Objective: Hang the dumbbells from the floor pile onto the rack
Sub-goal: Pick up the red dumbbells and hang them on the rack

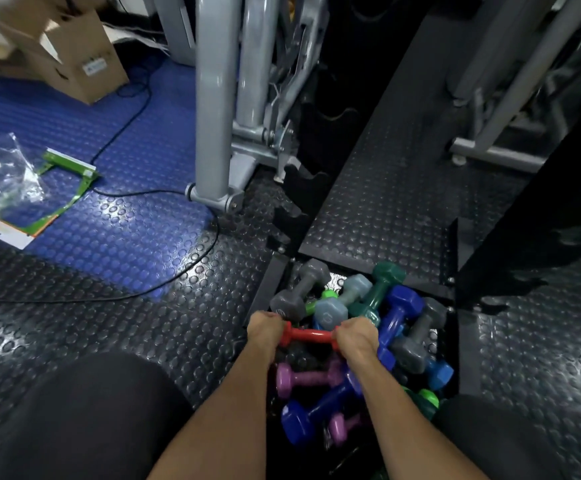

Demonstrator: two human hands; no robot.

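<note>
Forearms nearest the lens, reaching down over the floor pile of dumbbells. Left hand clenched round one head of the red dumbbell; right hand clenched round the other head. Bar bare between the two hands, roughly level, sitting at the top of the pile.

Relative to the red dumbbell: pale grey-blue dumbbell just behind it, touching or nearly so; dark grey dumbbell behind and left; blue dumbbell just right of the right hand; pink dumbbell directly below. Black rack with notched arms stands well beyond, further from the body.

Judgement: lift straight up, keeping the bar level, so neighbours don't roll. End-held grip leaves the bar free to drop into a rack notch.
</note>
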